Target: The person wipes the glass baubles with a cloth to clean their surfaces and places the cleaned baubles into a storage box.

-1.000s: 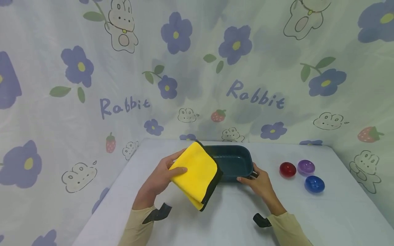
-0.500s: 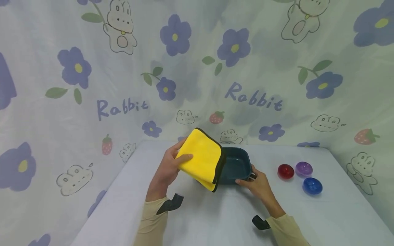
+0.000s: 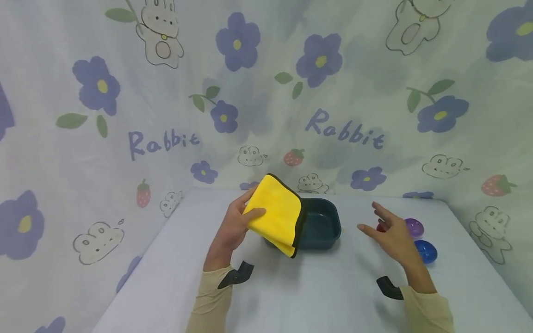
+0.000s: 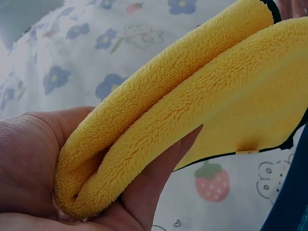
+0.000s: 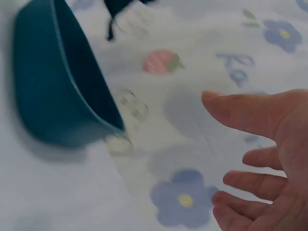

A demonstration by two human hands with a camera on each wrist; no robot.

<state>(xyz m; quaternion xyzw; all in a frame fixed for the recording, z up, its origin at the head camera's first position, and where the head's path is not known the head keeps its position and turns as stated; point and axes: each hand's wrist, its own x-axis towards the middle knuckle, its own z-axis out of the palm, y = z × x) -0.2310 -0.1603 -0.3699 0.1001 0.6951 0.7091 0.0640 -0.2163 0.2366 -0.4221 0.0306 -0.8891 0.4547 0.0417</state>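
My left hand [image 3: 235,226] grips a folded yellow cloth [image 3: 278,213] with a black edge, held above the left end of a dark teal rectangular dish [image 3: 322,226]. In the left wrist view the cloth [image 4: 192,110] lies doubled between thumb and fingers [image 4: 154,183]. My right hand [image 3: 389,233] hovers to the right of the dish with fingers spread, holding nothing. It is just in front of a red ball [image 3: 380,227], which it partly hides. In the right wrist view the dish [image 5: 57,86] lies left of the hand's fingers [image 5: 250,113].
A purple ball [image 3: 414,227] and a blue ball [image 3: 425,251] lie on the white table [image 3: 316,291] to the right of my right hand. Rabbit-and-flower cloth hangs behind and on both sides.
My right hand let go of the dish's right end and moved right toward the balls, fingers spreading. The left hand with the cloth stayed almost still.
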